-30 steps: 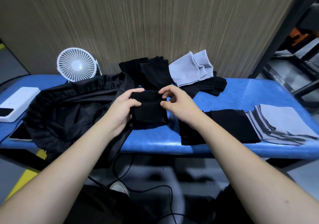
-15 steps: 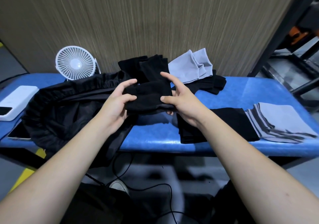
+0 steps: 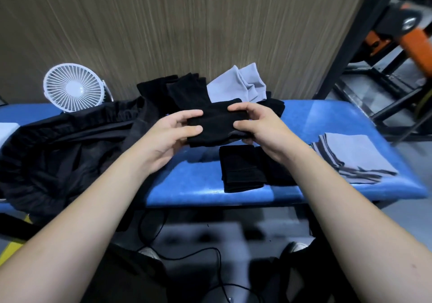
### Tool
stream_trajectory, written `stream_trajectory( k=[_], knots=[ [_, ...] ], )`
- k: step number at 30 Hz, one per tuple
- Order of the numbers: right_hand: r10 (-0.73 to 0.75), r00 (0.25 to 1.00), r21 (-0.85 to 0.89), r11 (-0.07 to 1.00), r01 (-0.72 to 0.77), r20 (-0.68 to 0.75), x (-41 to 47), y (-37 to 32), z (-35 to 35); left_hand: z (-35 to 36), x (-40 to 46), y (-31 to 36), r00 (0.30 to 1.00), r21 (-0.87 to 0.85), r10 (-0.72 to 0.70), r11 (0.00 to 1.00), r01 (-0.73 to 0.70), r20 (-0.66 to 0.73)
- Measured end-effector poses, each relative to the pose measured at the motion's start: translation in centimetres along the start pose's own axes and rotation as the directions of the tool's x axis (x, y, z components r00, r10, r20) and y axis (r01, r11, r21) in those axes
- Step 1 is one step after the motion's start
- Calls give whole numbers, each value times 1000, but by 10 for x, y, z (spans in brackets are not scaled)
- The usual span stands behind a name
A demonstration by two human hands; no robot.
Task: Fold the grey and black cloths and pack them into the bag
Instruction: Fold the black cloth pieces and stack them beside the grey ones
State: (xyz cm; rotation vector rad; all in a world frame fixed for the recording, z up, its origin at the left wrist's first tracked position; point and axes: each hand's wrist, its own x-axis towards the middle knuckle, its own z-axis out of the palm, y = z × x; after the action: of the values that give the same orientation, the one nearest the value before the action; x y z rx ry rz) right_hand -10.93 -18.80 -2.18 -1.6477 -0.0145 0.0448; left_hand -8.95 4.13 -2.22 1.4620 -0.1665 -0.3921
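Black cloth now lifted off counter, folded smaller, pinched by left hand and right hand fingers; ready for stacking or bag.

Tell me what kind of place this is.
Probably a workshop or lab corner used as a makeshift folding station, not a home: a blue padded bench against a wood-grain panel wall, black metal framing with orange machinery at right, and loose cables on the floor.
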Motion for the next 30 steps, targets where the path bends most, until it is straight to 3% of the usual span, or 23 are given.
stream_trajectory(
  k=[6, 9, 15, 19, 24, 30],
  knots=[
    [-45, 980, -258, 966, -6, -191, -23, -6, -58, 51, 19, -3, 992, 78, 16, 997, -26, 127],
    [-72, 970, -434, 900, -37, -232, -36, -2, -85, 78, 25, -9, 981, 208, 8, 977, -49, 192],
    [-70, 984, -808, 581, -92, -163, -58, 13, -127, 120, 28, -22, 964, 439, -6, 891, -115, 264],
    [-30, 993, -906, 412, -96, -118, -69, 18, -133, 137, 26, -29, 959, 517, -59, 851, -96, 276],
    [5, 995, -947, 306, -95, -98, -69, 21, -136, 149, 26, -36, 967, 619, -74, 780, -96, 243],
    [37, 996, -980, 178, -90, -85, -65, 25, -134, 152, 23, -40, 957, 803, 113, 522, -287, 268]
  ],
)
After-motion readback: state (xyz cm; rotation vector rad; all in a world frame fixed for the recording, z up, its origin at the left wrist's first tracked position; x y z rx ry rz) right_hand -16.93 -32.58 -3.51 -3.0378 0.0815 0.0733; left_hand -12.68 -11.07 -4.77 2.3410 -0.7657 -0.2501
